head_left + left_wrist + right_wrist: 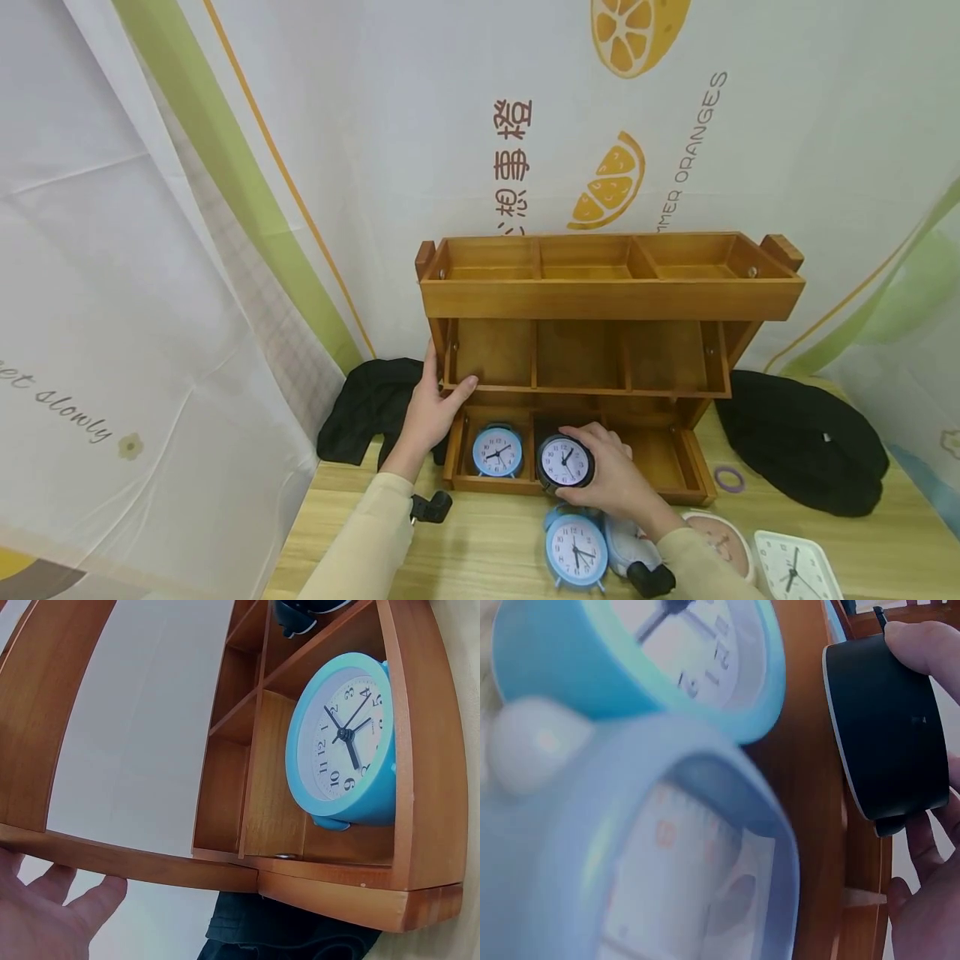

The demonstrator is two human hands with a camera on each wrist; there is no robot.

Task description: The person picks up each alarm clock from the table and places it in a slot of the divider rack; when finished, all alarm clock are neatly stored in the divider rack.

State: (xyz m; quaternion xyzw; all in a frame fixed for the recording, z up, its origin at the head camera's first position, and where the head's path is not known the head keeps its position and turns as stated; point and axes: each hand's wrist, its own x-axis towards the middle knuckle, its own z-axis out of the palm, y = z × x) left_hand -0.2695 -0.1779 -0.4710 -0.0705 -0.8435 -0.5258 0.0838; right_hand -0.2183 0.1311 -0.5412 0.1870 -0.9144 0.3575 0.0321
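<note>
A tiered wooden storage box [611, 302] stands unfolded, with divided trays stepped one above another. My left hand [431, 417] grips the left side of the middle tray, thumb over its front edge. In my right hand [611, 475] is a round black alarm clock [566, 460], held by its rim, its white dial facing me. It overlaps the bottom tray's middle compartment in the head view. The right wrist view shows the clock's dark side [889, 727] between thumb and fingers. A light-blue alarm clock [341, 742] stands in the bottom tray's left compartment.
Before the box stand another light-blue alarm clock [576, 550], a grey-blue one [622, 546] partly behind my right wrist, a round pinkish clock [723, 537] and a square white clock [798, 571]. A purple ring [729, 478] and black cloth [802, 442] lie at the right.
</note>
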